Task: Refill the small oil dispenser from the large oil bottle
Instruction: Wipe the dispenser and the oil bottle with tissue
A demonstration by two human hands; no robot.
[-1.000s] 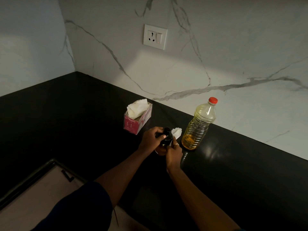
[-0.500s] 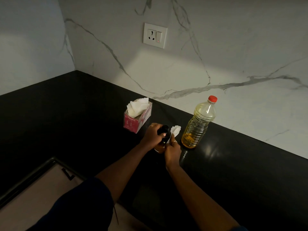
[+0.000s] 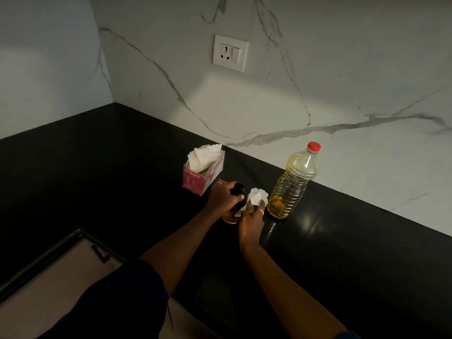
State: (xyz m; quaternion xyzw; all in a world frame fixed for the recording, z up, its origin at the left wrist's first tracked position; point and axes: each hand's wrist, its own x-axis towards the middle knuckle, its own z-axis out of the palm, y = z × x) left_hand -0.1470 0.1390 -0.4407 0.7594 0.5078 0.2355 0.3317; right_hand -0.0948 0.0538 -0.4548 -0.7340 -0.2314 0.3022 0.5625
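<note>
A: Entry, head view. Small oil dispenser (image 3: 235, 207) stands upright on the black countertop (image 3: 97, 172), near the middle of the scene, between the tissue box (image 3: 203, 174) to its far left and the large oil bottle (image 3: 292, 184) to its right.

B: Left hand?

A: Left hand (image 3: 223, 196) is wrapped over the dispenser's dark top, fingers curled round it, thumb across the front. Grasping the top firmly.

B: Right hand?

A: Right hand (image 3: 252, 222) sits just right of the dispenser, pinching a white tissue (image 3: 256, 196) against the dispenser's side. A ring shows on one finger. Amber lower body of the dispenser is visible below both hands, with a pale label.

B: Large bottle status?

A: Upright, red cap on, well filled with yellow oil. It stands just right of the right hand, not touched by it, close to the marble wall (image 3: 318, 89).

B: Tissue box?

A: Pink, open at the top, white tissues sticking out. A wall socket (image 3: 230, 53) is mounted on the wall above.
</note>
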